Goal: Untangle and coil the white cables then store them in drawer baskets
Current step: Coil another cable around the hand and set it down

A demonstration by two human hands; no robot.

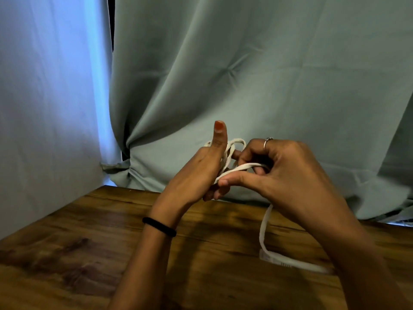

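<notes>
Your left hand (196, 173) holds the half-wound flat white cable (264, 224); your right hand (279, 171) pinches a strand. The tail trails on the tabletop (89, 242) at lower right, so coiling isn't finished and storing is still ahead.

Curtain (245, 74) close behind table (89, 253); cable tail (264, 231) trails across right side.

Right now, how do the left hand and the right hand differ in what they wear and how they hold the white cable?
The left hand has its thumb straight up, with cable loops beside it; the right hand pinches one strand of the white cable. The left wrist wears a black band; the right hand wears a ring. Both are above the wooden table.
</notes>
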